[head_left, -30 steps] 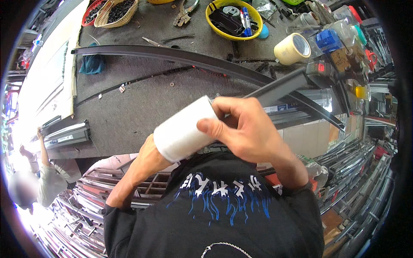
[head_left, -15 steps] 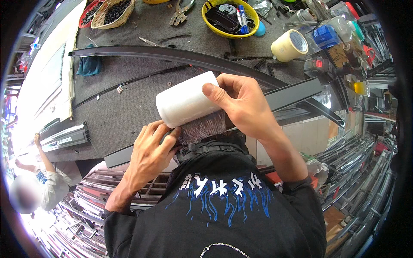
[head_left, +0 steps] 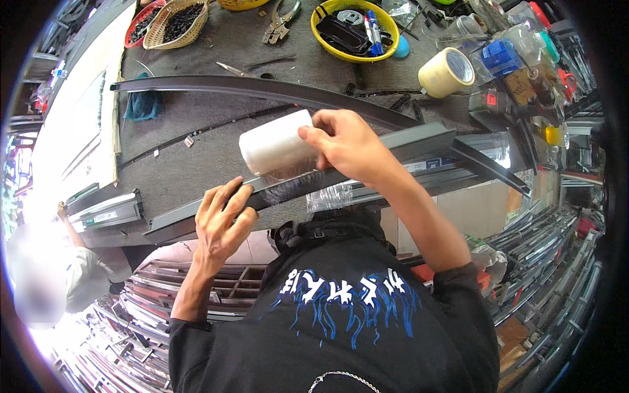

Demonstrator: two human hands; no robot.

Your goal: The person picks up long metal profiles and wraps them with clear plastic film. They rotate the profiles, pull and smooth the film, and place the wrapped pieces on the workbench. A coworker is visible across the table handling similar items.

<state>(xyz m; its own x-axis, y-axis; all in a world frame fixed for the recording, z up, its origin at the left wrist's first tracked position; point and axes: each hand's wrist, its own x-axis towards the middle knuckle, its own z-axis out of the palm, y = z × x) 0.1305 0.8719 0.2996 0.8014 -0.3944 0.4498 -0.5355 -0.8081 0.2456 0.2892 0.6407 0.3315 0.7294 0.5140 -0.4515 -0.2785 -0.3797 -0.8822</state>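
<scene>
Dark matting covers the workbench point(head_left: 209, 167) before you in the head view. Your right hand point(head_left: 346, 145) grips the white film roll point(head_left: 275, 142) by its end, just above the grey profile point(head_left: 171, 224); your left hand point(head_left: 223, 221) lies against it, clasp unclear. Wrapping seems underway; another turn calls for taut film.

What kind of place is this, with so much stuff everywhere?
Probably a workshop, perhaps one that handles metal strips: many long bars are piled beside the worktop, pliers lie on it, and the person's right hand holds a roll of plastic wrap.
</scene>
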